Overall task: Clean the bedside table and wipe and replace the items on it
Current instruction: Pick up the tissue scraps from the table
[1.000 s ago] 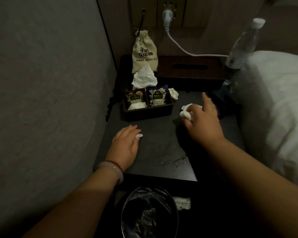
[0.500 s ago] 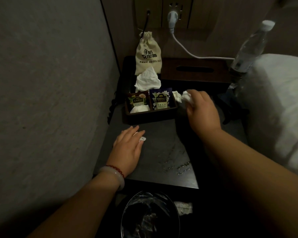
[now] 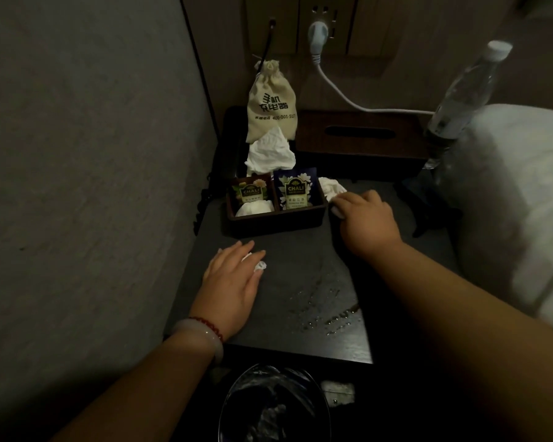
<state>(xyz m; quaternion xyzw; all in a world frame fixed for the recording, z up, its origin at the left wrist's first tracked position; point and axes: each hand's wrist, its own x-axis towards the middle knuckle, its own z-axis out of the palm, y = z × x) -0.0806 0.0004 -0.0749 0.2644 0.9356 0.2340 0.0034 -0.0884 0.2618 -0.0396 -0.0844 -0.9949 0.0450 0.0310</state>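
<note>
Right hand (image 3: 366,218) grips tissue (image 3: 332,187) (beside tray (image 3: 275,221))

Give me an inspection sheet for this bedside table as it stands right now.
Surface: dark bedside table, with water droplets near the front edge.
Job's things: tray holding two tea sachets; cloth pouch; wooden tissue box; water bottle at the back right.
Clutter: crumpled tissue behind the tray; small paper wad at the left fingertips.
Hands: left hand flat on the table; right hand grips a white tissue beside the tray.
Cables: white cord plugged into the wall socket; black cord runs up to the wall panel.
Surroundings: lined bin below the front edge; white bedding to the right.
</note>
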